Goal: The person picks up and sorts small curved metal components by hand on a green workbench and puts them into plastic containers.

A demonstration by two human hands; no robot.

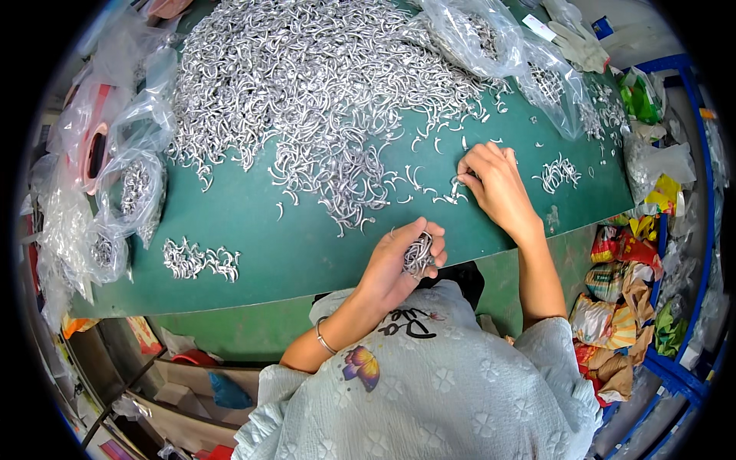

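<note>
**Curved metal pieces gathered by hand from a heaped work table**

A person seated at a green table [253,222] collects small silvery curved metal pieces, seen from above. The left hand [402,261], held just off the table's near edge, is closed around a bundle of the pieces [418,254], fingers wrapped so that only the ends of the bundle show. The right hand [494,184] rests on the table surface with its fingertips drawn together on one or two loose pieces [458,188] at the fringe of the scatter; whether a piece is already pinched off the surface cannot be told. Behind both hands a large heap of the same pieces [307,84] covers the far half of the table. Two small separate clusters lie apart from it, one near the left edge [201,261] and one to the right of the right hand [558,172]. Clear plastic bags [134,184], some holding more pieces, line the left side, and another bag [498,46] lies at the far right. A metal bangle [325,337] circles the left wrist.

The step in hand appears to be picking: singles are being taken from the scatter and added to the held bundle. The next move likely calls for a fine pinch on one thin hook, a lift clear of its tangled neighbours, and a short carry to the left palm, which must loosen just enough to admit it without spilling the rest
</note>
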